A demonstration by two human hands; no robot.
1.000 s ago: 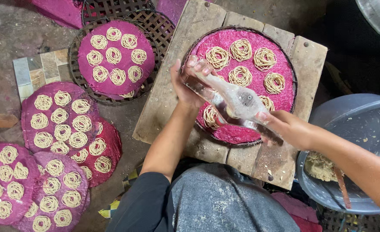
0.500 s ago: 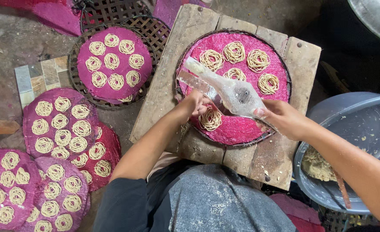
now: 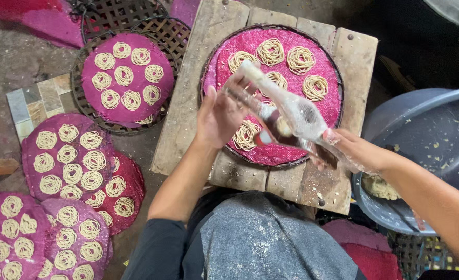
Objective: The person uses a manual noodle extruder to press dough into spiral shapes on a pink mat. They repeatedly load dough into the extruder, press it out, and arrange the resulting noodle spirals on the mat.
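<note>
over the wooden table [image 3: 188, 124], a noodle press [image 3: 286, 116] lies tilted across the pink tray [image 3: 323, 111], its handle pointing to 11 o'clock. right hand [image 3: 351, 150], at 4 o'clock of the tray, fingers clenched around the press's lower end. left hand [image 3: 221, 111], at 9 o'clock, fingers released and spread against the handle. noodle coils [image 3: 271, 52] sit toward 12 o'clock; grey tub [image 3: 426, 135] at 3 o'clock.
</note>
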